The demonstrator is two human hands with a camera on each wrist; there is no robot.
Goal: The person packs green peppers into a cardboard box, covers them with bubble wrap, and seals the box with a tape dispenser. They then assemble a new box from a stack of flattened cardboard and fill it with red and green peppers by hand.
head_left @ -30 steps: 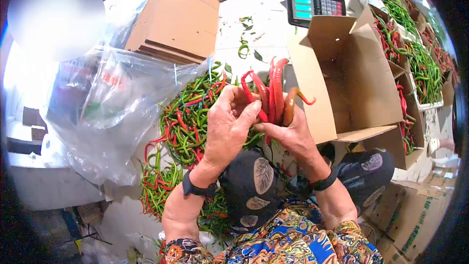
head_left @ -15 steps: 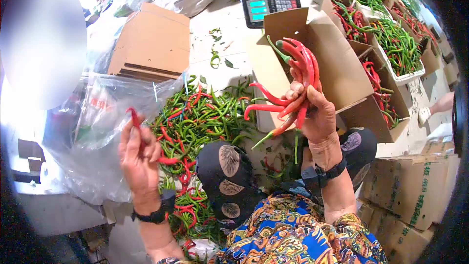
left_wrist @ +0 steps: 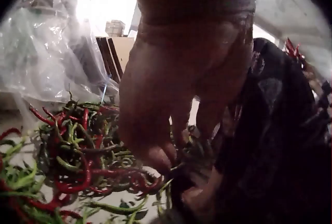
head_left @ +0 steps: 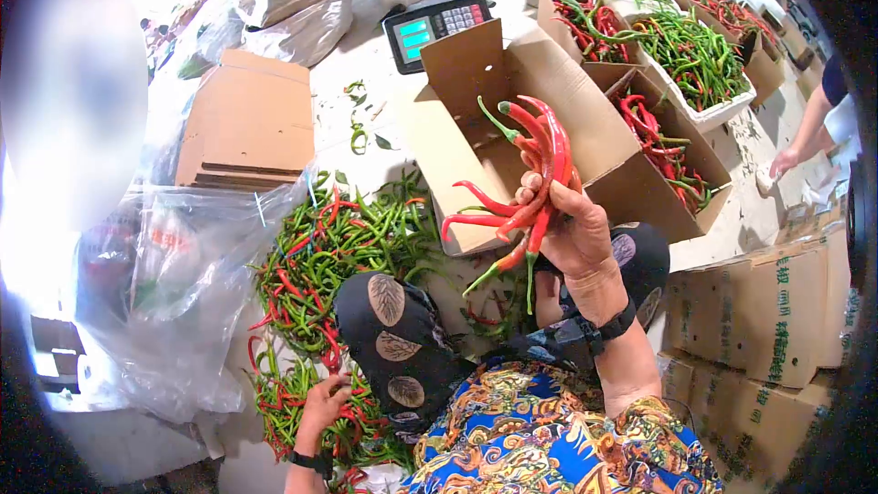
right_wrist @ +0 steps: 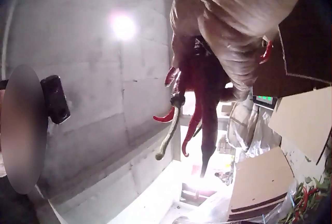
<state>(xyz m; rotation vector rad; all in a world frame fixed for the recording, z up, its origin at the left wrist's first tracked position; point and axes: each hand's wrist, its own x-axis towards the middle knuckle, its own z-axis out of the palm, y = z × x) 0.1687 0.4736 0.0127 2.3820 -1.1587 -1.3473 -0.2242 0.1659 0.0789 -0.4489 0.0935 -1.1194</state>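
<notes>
In the head view my right hand (head_left: 576,233), raised in front of the carton, grips a bunch of long red chili peppers (head_left: 553,142). Some stems and tips stick out green below the fist, and several red ends point left. The right wrist view shows the same chili peppers (right_wrist: 202,110) hanging from the curled fingers. My left hand (head_left: 322,410) is low at the near pile of mixed red and green chili peppers (head_left: 283,393), beside the knee. Its fingers (left_wrist: 155,154) point down over the chili peppers in the left wrist view, loosely bent; the fingertips are partly in shadow.
An open cardboard carton (head_left: 585,82) stands behind the right hand, with a scale (head_left: 434,29) beyond it. Filled boxes and a white crate (head_left: 727,114) of chili peppers line the right. Flattened cardboard (head_left: 247,119) and a plastic bag (head_left: 174,284) lie left. Another person's arm (head_left: 809,133) shows far right.
The hands have parted: the right has lifted the bunch of chili peppers, while the left carried a red chili pepper leftward and then came down to the near pile. The head view has shifted right.
</notes>
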